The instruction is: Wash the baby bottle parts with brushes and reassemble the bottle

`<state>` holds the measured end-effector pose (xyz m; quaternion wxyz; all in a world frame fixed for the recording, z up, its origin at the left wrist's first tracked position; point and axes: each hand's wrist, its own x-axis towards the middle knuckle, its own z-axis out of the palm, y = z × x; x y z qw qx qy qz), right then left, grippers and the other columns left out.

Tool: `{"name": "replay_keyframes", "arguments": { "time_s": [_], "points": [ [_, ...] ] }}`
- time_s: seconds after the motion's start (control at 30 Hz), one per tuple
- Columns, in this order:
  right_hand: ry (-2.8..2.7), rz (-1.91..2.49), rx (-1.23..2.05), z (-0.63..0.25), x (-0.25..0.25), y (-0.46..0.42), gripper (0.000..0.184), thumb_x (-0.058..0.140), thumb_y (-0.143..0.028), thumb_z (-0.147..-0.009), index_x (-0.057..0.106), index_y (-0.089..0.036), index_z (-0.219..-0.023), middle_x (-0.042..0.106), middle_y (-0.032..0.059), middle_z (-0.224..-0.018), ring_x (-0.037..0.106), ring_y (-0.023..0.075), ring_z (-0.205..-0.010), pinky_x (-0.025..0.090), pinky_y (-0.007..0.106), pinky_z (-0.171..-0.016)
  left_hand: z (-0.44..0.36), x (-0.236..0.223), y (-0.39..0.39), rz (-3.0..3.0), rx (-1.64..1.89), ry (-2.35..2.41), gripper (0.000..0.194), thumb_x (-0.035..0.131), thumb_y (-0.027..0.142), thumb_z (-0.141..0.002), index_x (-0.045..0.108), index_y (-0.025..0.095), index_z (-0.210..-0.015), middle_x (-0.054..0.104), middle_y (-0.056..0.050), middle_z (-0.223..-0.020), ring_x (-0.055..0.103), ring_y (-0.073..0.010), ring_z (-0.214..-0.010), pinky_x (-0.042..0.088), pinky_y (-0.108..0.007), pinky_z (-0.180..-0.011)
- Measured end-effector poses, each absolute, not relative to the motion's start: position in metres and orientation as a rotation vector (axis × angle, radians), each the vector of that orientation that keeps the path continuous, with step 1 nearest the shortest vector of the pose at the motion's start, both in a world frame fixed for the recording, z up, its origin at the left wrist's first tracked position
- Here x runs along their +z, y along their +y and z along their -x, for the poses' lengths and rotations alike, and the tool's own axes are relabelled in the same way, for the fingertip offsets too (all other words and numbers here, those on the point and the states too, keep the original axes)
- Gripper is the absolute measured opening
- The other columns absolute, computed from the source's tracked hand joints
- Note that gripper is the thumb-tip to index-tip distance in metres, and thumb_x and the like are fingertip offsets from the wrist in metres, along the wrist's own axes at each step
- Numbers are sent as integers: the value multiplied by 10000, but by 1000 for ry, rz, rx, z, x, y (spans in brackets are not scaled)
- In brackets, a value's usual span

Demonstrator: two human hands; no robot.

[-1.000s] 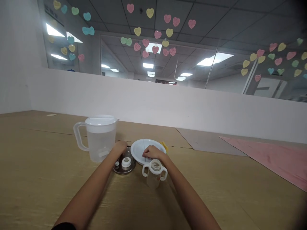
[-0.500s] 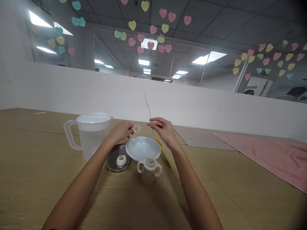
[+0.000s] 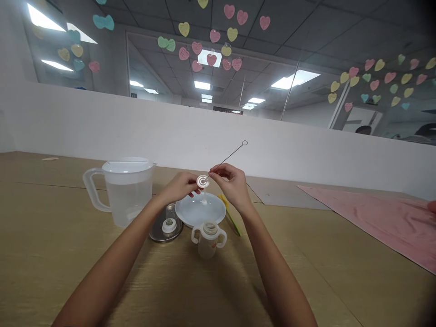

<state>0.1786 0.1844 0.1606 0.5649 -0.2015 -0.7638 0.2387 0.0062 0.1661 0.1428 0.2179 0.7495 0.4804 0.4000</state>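
My left hand (image 3: pixel 185 185) pinches the rim of a white round bottle straw piece (image 3: pixel 203 181), a ringed disc with a thin tube and a rounded end hanging below it over the white bowl (image 3: pixel 185 220). Between the thumb and fingers of my right hand (image 3: pixel 232 184) is a thin wire straw brush (image 3: pixel 232 153), its looped end pointing up and right. Its lower tip meets the middle of the disc; whether it is inside cannot be seen. A two-handled baby bottle (image 3: pixel 207 246) without a lid stands upright in front of the bowl.
Left of the bowl, a round metal tray (image 3: pixel 157 237) carries a white bottle collar (image 3: pixel 169 225) and a clear cap. Behind it stands a lidded pitcher (image 3: pixel 127 193) of water. A yellow-and-green brush (image 3: pixel 233 220) lies right of the bowl. A pink cloth (image 3: pixel 371 222) lies far right.
My left hand has brought the straw piece right and turned its disc toward me. The straw brush has tilted from near upright to slanting, and its tip now meets the disc.
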Motion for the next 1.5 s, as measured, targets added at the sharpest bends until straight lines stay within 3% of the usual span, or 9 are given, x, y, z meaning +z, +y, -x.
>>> {"name": "replay_keyframes", "arguments": {
  "time_s": [0.3,0.57,0.77,0.97,1.1,1.2,1.3,1.5],
  "points": [
    [-1831,533,371,-180,159,183,89,549,-226,-737,616,-175,-761,653,12,-775,598,126,-727,473,268,-732,-7,139,169,-2163,1120,1328,247,465,282,-751,637,125,-831,641,-64,-838,625,-160,-704,501,-215,-531],
    [-1794,556,295,-181,158,188,69,563,-217,-726,615,-179,-750,654,7,-779,598,129,-727,451,257,-735,-7,140,169,-2117,1151,1344,302,501,380,-765,645,124,-835,647,-69,-811,610,-156,-680,469,-211,-519],
    [-1838,585,351,-175,151,193,75,570,-239,-711,606,-179,-738,638,7,-739,586,126,-700,454,250,-707,-10,145,163,-2221,1126,1438,281,506,377,-767,650,137,-758,613,-21,-638,567,-134,-599,390,-201,-516],
    [-1766,599,473,-175,155,187,295,510,-433,-788,615,-178,-891,519,-25,-622,458,80,-536,380,195,-514,-10,141,165,-2289,1003,1401,261,491,331,-772,675,146,-783,636,-15,-675,549,-124,-588,366,-207,-542],
    [-1544,523,483,-182,162,172,462,332,-523,-867,587,-175,-704,441,-25,-539,376,70,-434,304,206,-424,-11,138,165,-2294,997,1297,241,507,309,-763,678,140,-769,635,-9,-676,534,-113,-581,358,-194,-530],
    [-1405,469,398,-178,159,168,560,261,-557,-877,398,-197,-470,372,-18,-442,376,83,-400,290,229,-412,-14,140,163,-2304,1020,1184,238,493,289,-775,680,141,-780,650,-12,-728,528,-108,-595,361,-190,-539],
    [-1404,449,317,-169,148,172,568,225,-569,-878,285,-220,-434,320,-20,-399,374,94,-380,272,246,-408,-19,140,162,-2347,1037,1136,213,503,253,-764,683,139,-770,647,-21,-748,534,-117,-644,371,-192,-579],
    [-1475,487,225,-157,123,194,556,183,-525,-902,313,-219,-456,366,-9,-420,392,101,-402,287,251,-442,-30,136,161,-2351,949,1119,135,562,204,-702,657,126,-646,585,-10,-674,497,-103,-599,367,-196,-568]
  ]
}}
